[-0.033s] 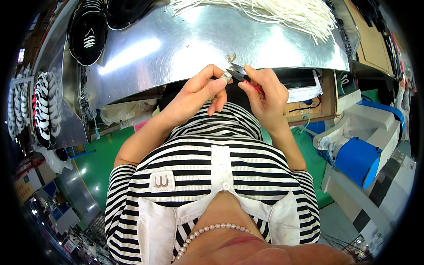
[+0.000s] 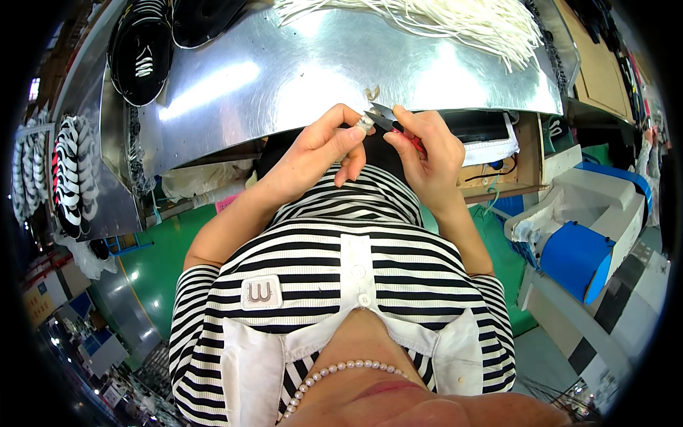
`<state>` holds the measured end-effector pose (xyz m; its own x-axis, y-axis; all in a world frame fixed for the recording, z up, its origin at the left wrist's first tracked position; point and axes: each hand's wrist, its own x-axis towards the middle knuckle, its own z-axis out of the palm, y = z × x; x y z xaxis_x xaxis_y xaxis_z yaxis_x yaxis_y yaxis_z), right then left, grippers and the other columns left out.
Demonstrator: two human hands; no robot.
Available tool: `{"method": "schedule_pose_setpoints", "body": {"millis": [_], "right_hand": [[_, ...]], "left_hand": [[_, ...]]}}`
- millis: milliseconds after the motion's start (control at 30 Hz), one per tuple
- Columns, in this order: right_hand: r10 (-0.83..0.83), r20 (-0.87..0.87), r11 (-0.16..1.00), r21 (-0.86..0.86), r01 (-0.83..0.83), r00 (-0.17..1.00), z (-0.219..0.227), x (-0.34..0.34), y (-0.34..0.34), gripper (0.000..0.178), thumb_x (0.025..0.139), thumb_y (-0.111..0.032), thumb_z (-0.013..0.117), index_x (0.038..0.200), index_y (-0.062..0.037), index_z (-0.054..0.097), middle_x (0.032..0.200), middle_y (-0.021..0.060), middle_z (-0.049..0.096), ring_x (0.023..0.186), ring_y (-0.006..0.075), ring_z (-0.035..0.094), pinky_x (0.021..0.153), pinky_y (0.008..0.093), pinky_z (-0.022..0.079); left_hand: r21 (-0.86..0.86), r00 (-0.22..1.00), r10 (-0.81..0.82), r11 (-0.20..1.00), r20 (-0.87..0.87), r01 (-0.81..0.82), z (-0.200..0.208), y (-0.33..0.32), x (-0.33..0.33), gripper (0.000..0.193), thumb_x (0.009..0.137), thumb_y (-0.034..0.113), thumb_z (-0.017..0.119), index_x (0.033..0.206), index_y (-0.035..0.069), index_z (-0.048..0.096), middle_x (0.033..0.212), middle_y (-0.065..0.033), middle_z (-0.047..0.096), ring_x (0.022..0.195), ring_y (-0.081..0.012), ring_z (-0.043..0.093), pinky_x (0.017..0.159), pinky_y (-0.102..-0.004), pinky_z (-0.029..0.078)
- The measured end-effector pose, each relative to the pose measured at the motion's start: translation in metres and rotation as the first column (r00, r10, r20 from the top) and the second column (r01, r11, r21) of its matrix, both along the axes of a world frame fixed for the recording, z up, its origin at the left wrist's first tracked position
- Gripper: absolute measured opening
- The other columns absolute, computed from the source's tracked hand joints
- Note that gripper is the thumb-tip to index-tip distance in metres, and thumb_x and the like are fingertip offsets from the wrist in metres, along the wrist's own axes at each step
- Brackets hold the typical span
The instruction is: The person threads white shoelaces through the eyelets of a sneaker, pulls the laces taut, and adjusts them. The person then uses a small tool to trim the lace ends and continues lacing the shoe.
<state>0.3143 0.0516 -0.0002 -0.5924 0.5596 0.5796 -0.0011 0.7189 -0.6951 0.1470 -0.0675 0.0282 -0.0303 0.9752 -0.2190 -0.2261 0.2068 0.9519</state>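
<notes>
My right hand (image 2: 434,146) is closed round the red handles of a pair of scissors (image 2: 388,122). Their dark blades stand apart and point left, toward my other hand. Between thumb and forefinger, my left hand (image 2: 324,146) pinches a small whitish piece (image 2: 366,122), right at the blade tips. What the piece is cannot be made out, and fingers cover part of it. A small tan scrap (image 2: 372,93) lies just beyond the blades on the metal table (image 2: 284,78). Both hands are at the table's near edge.
A heap of white laces (image 2: 455,25) lies at the far right of the table. Black shoes (image 2: 140,60) stand at the far left. Below the tabletop is an open wooden drawer (image 2: 505,191). A grey and blue machine (image 2: 576,249) stands to the right, and laced shoe parts (image 2: 67,171) hang left.
</notes>
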Motion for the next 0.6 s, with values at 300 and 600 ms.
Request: {"method": "schedule_pose_setpoints", "body": {"millis": [300, 600], "right_hand": [[0.037, -0.05, 0.935, -0.352, -0.053, 0.998, -0.001, 0.006, 0.003, 0.019, 0.087, -0.004, 0.071, 0.106, 0.0012, 0.069, 0.081, 0.0054, 0.064, 0.071, 0.0085, 0.06, 0.061, 0.0223, 0.046], [0.083, -0.082, 0.668, -0.735, -0.117, 0.993, -0.006, 0.05, 0.034, 0.025, 0.092, -0.004, 0.067, 0.116, 0.0001, 0.063, 0.098, -0.0005, 0.065, 0.088, 0.0054, 0.059, 0.081, 0.0205, 0.047]], "left_hand": [[0.02, 0.999, -0.039, 0.999, 0.027, 0.038, -0.003, -0.002, 0.001, 0.029, 0.106, 0.027, 0.041, 0.115, 0.002, 0.05, 0.07, -0.0047, 0.057, 0.055, -0.0082, 0.048, 0.056, -0.0195, 0.04], [0.001, 0.972, -0.055, 0.998, 0.228, 0.057, -0.005, 0.0, -0.003, 0.027, 0.105, 0.026, 0.042, 0.114, 0.003, 0.052, 0.081, -0.0083, 0.061, 0.066, -0.0124, 0.056, 0.066, -0.0237, 0.047]]}}
